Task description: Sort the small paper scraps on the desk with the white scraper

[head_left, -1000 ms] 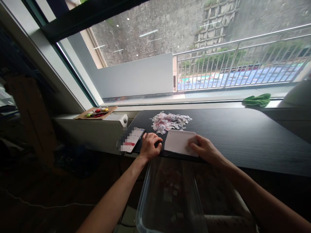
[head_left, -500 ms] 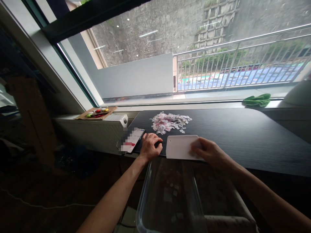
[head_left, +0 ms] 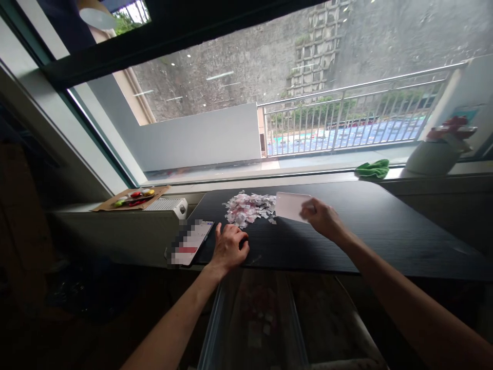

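Note:
On the dark table (head_left: 346,249) lies a heap of small torn paper scraps (head_left: 246,206), white and pinkish. My right hand (head_left: 321,218) grips a thin white rectangular scraper (head_left: 291,205) with a small hole in its far corner. The scraper's left edge is at the right side of the heap; the fingertips on it are blurred. Just in front of the heap, my left hand (head_left: 230,244) rests on the table, fingers loosely bent and thumb apart, holding nothing. A phone (head_left: 198,239) lies left of that hand at the table's edge.
Below the table's front edge stands a clear plastic bin (head_left: 296,318) with some paper scraps inside. A radiator (head_left: 169,205) with cardboard and small colourful items is at left. On the windowsill are a green cloth (head_left: 373,168) and a white container (head_left: 433,156).
The scraper in my right hand has moved from the table's front edge away from me to the heap's right side. The left hand stays in front of the heap. The view has shifted.

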A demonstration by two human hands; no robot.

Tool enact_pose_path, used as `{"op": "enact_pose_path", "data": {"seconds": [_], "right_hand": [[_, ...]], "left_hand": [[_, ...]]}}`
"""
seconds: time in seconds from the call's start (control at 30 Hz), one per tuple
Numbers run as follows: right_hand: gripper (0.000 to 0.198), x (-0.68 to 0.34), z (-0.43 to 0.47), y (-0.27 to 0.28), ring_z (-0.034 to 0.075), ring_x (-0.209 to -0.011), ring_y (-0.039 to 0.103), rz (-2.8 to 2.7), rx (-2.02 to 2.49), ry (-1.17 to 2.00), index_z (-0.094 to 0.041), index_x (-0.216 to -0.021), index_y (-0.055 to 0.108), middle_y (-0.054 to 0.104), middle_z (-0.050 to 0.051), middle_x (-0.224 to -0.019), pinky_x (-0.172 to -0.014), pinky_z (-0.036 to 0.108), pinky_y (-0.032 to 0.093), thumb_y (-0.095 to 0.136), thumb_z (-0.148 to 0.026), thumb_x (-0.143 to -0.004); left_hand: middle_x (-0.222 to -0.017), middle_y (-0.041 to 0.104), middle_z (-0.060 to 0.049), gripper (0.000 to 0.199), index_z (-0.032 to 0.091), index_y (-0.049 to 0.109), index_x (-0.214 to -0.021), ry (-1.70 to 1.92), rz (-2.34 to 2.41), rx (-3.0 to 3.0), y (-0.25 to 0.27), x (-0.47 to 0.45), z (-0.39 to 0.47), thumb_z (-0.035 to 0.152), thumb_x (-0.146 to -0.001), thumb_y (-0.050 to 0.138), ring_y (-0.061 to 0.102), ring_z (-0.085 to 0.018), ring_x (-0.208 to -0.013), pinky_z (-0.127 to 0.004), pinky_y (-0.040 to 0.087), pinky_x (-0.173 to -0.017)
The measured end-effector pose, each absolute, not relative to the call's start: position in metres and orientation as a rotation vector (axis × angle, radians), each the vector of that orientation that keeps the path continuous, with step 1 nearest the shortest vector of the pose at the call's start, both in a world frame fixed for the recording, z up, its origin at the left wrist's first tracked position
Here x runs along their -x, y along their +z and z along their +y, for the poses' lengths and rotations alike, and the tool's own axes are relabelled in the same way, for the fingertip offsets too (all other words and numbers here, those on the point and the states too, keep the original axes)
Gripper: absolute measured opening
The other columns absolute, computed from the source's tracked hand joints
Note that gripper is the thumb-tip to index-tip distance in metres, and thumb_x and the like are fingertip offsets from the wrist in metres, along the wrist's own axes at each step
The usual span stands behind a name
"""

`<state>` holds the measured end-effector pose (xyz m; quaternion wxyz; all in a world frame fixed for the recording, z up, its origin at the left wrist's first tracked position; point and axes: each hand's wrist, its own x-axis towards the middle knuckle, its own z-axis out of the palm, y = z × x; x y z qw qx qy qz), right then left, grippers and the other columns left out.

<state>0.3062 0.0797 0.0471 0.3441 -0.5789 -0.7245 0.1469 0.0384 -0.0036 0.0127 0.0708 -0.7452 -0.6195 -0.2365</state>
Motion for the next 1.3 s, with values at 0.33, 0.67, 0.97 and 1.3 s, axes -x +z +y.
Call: {"op": "enact_pose_path", "data": {"seconds": [0.33, 0.67, 0.97, 1.3], "right_hand": [[0.013, -0.311, 0.053, 0.061, 0.021, -0.074, 0.066, -1.911, 1.408, 0.397, -0.023, -0.088, 0.062, 0.074, 0.005, -0.082, -0.063, 0.030, 0.045, 0.053, -0.028, -0.081], [0.012, -0.337, 0.044, 0.054, 0.020, -0.064, 0.063, -1.892, 1.512, 0.399, -0.023, -0.082, 0.062, 0.071, 0.003, -0.071, -0.058, 0.030, 0.044, 0.057, -0.032, -0.077], [0.014, -0.303, 0.068, 0.057, 0.020, -0.075, 0.066, -1.901, 1.421, 0.423, -0.021, -0.090, 0.061, 0.073, 0.006, -0.084, -0.063, 0.030, 0.046, 0.051, -0.027, -0.082], [0.008, -0.340, 0.048, 0.066, 0.018, -0.059, 0.058, -1.899, 1.531, 0.433, -0.022, -0.075, 0.062, 0.067, 0.003, -0.067, -0.053, 0.028, 0.041, 0.057, -0.028, -0.075]], "left_hand": [[-0.094, 0.063, -0.004, 0.017, 0.024, 0.066, -0.090, -0.829, -1.916, 2.174, 0.000, -0.050, 0.000, 0.022, -0.079, 0.054, 0.056, -0.024, -0.100, -0.057, 0.024, -0.109], [-0.094, 0.064, -0.004, 0.016, 0.024, 0.066, -0.090, -0.827, -1.911, 2.183, 0.001, -0.051, -0.001, 0.021, -0.079, 0.054, 0.056, -0.024, -0.102, -0.056, 0.023, -0.109], [-0.095, 0.064, -0.005, 0.016, 0.024, 0.066, -0.091, -0.828, -1.905, 2.170, 0.001, -0.050, -0.002, 0.022, -0.079, 0.054, 0.057, -0.024, -0.100, -0.057, 0.025, -0.109], [-0.093, 0.064, -0.005, 0.017, 0.024, 0.066, -0.089, -0.857, -1.885, 2.175, 0.000, -0.051, -0.001, 0.022, -0.078, 0.054, 0.056, -0.025, -0.099, -0.057, 0.024, -0.109]]}}
